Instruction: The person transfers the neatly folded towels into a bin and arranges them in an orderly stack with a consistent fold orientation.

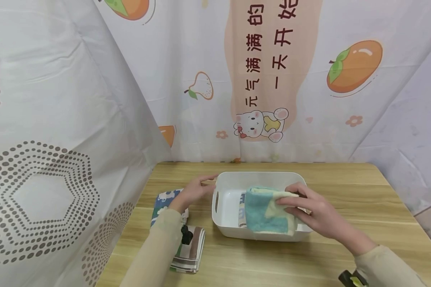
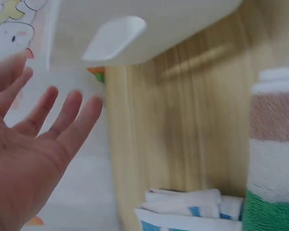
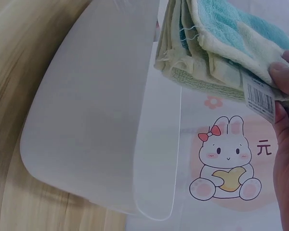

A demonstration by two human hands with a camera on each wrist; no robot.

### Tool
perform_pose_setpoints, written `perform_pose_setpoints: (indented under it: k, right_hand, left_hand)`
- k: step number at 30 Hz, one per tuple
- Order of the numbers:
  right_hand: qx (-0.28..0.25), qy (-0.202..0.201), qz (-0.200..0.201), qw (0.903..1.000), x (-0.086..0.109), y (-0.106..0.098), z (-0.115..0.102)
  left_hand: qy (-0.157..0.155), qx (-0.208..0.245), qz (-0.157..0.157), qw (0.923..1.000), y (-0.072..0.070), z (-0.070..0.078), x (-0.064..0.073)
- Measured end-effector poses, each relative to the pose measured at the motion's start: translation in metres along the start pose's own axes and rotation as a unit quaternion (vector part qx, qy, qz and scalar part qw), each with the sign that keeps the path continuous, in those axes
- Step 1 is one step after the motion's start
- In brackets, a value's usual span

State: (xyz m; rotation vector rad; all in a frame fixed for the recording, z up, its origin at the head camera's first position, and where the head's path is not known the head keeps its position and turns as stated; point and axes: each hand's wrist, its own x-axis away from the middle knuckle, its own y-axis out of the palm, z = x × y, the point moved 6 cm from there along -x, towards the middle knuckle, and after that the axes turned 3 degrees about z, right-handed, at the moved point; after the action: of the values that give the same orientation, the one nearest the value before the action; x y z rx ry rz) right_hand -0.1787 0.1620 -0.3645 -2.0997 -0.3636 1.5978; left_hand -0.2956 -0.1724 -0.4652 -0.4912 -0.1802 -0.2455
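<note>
I have a soft towel in my right hand. It is blue-green and cream, and it is folded up. My thumb and fingers pinch it by its cream edge. I hold it over the right part of a white bin. From my right wrist I can see the towel's folded layers, some loose threads and a little white tag with black lines on it.

My left hand has let go of everything. Its fingers are spread out, just beside the bin's left end, near the hole in that side. I can't tell if a fingertip touches the rim.

Inside the bin there is another folded towel. The one I hold hides most of it, so I only see its left edge.

The bin sits on a wood table. Left of the bin are two more folded towels. The blue one with pictures on it is farther from me, partly behind my arm. The stripy one is closer to me, with brown, white and green on it.

Behind the table hangs a white curtain with a bunny and orange fruit on it.
</note>
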Motion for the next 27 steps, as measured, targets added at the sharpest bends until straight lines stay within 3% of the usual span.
perform_pose_setpoints:
  k: [6,11,20,27]
  right_hand:
    - [-0.003,0.009,-0.008,0.9999,-0.002,-0.001,0.005]
    - [-0.006,0.008,-0.006,0.9999,-0.005,-0.002,0.008]
    - [-0.016,0.004,0.010,0.9998,-0.014,-0.006,0.007]
    - [-0.010,0.007,0.025,0.9996,-0.018,-0.009,0.009]
  left_hand:
    - [0.053,-0.020,0.047,0.9973,0.000,0.024,0.001]
    - [0.102,-0.012,0.039,0.9940,0.009,0.044,0.008]
    - [0.189,0.049,-0.046,0.9796,0.034,0.071,0.025]
    - [0.234,0.109,-0.150,0.9543,0.054,0.088,0.043]
